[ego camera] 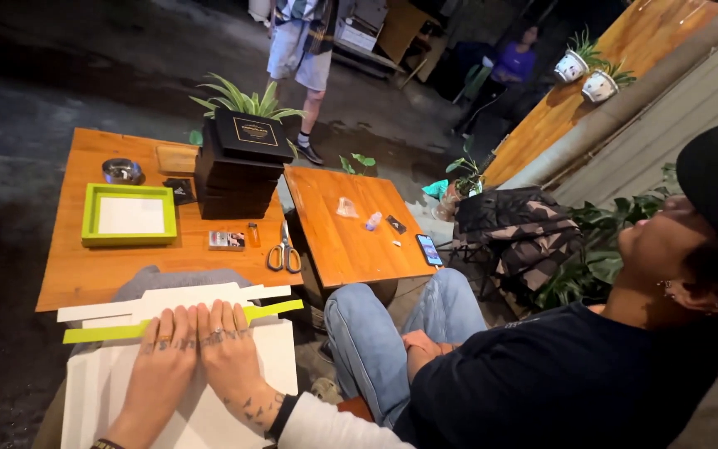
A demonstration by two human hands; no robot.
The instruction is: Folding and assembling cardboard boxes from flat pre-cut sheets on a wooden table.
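Both hands lie flat and open, side by side, at the lower left of the frame: the left hand [162, 353] and right hand [228, 345] press on white card sheets [209, 416], fingertips touching a lime-green strip [110, 332]. Scissors [284, 254] lie on the wooden table [72, 278] above.

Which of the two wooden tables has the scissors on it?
The larger left table, right beyond both hands. The scissors lie at its right edge, near the green tray and black box stack. The smaller right table holds only a phone and small bits.
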